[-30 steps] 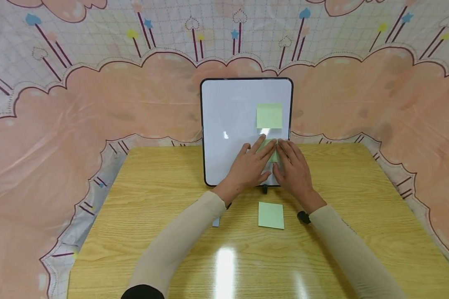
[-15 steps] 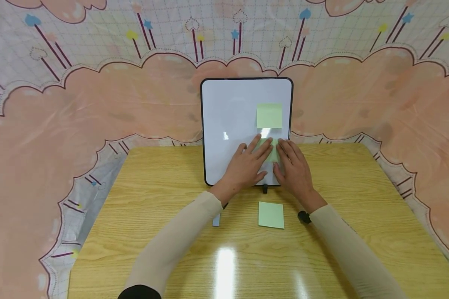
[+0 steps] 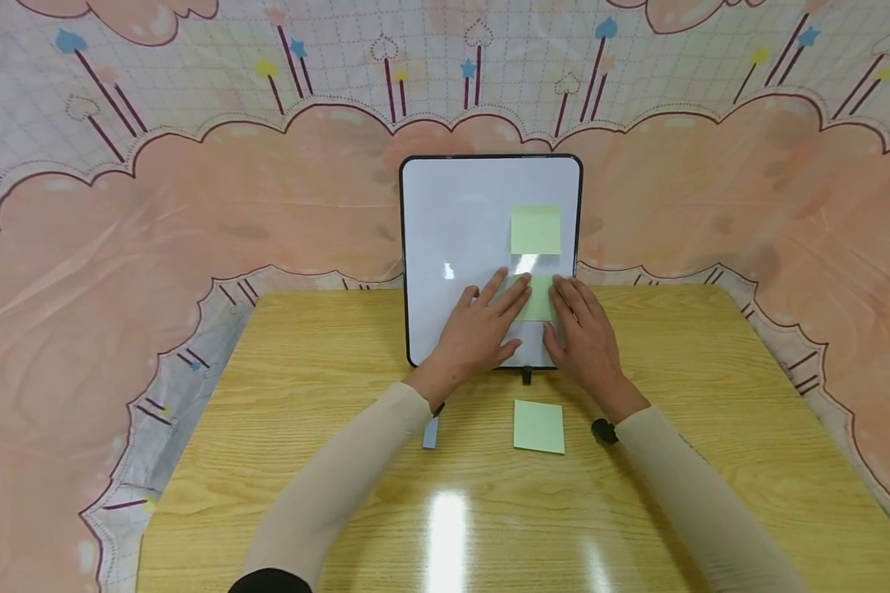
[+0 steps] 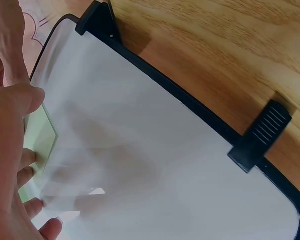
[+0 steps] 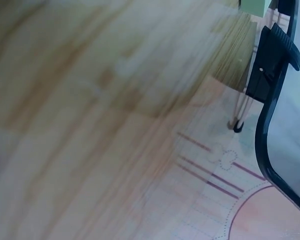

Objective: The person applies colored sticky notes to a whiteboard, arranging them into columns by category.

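On the whiteboard (image 3: 452,222), left hand (image 3: 475,331) and right hand (image 3: 584,336) touch the lower green note (image 3: 540,305); both lie uncurled

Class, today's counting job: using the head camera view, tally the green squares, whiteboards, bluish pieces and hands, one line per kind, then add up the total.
Green squares: 3 (2 on the whiteboard, 1 on the table)
Whiteboards: 1
Bluish pieces: 1, partly hidden
Hands: 2, left hand and right hand
Total: 7
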`<state>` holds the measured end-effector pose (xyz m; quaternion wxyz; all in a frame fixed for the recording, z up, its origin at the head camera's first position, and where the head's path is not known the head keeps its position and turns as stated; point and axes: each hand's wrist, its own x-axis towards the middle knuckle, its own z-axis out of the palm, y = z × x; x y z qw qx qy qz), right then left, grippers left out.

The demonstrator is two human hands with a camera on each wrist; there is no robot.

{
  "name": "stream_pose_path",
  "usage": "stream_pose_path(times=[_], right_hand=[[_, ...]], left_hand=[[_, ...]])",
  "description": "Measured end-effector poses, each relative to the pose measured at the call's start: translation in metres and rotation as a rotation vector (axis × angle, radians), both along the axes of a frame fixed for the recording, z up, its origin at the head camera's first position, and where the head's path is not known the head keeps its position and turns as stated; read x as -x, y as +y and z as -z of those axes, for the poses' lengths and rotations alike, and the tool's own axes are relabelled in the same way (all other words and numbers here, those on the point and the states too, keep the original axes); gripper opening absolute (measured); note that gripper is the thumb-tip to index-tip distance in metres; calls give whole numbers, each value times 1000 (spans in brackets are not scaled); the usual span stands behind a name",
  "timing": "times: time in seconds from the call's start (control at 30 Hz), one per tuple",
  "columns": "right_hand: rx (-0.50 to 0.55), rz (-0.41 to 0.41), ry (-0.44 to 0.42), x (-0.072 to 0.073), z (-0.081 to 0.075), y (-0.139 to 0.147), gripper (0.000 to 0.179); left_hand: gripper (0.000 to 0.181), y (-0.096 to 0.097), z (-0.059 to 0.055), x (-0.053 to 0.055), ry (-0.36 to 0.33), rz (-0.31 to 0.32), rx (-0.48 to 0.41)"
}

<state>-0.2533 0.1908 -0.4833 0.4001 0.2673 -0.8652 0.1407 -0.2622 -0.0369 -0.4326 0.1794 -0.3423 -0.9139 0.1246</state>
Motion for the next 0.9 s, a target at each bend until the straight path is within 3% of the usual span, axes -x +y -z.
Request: stream_pose_path(times=[0.63,0.9], right_hand=[[-11,14,-28,-2,1,1,57],[11,4,-22,-3,3,2,56]], left_hand=[[88,-15,5,-2,25,-7,-55],[88,-17,7,-6,28,-20,-33]])
